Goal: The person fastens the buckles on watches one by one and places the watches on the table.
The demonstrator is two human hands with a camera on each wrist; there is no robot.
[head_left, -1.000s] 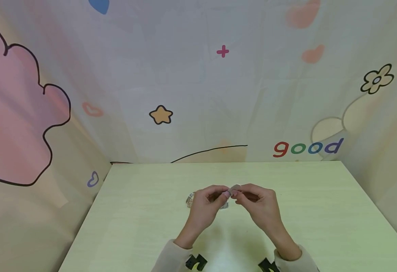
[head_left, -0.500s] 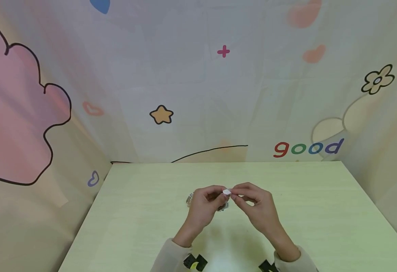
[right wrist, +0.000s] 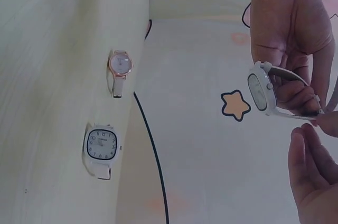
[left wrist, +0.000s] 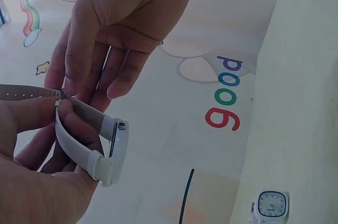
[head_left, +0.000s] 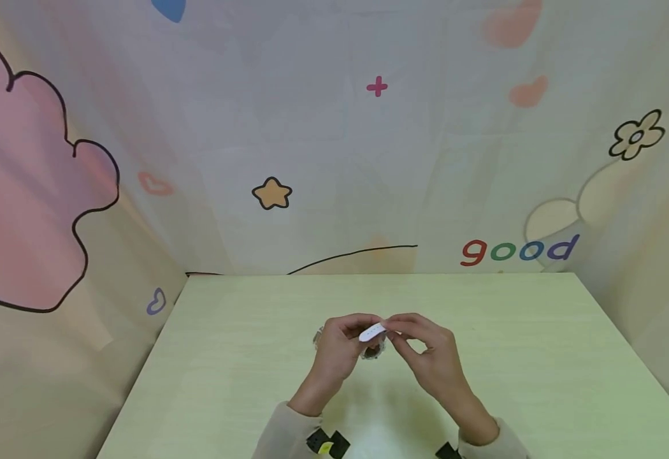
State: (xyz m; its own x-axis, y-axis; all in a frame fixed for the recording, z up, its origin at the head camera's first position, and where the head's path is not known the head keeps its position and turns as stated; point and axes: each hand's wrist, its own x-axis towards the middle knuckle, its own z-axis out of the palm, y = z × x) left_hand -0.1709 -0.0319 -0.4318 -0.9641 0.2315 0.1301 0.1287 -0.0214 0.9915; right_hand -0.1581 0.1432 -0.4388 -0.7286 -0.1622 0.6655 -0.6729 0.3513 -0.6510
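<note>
A white wristwatch with a squarish case (left wrist: 120, 150) is held up between both hands, its strap closed into a loop. My left hand (head_left: 334, 354) grips the strap near the buckle, with fingers inside the loop in the left wrist view. Fingers of my right hand (head_left: 434, 354) pinch the strap at that same spot, where a loose strap end (head_left: 372, 332) sticks out over the left thumb. In the right wrist view the dial (right wrist: 257, 91) faces away from the hands, toward the far side.
On the pale table (head_left: 243, 382) lie a round watch with a rose-gold rim (right wrist: 121, 64) and a square white watch (right wrist: 102, 145), both beyond the hands. A printed curtain (head_left: 334, 140) hangs behind the table's far edge.
The strap end has swung left and now shows its white side, longer than before. My right hand has shifted slightly left and the fingers have changed their pinch; the left hand has barely moved.
</note>
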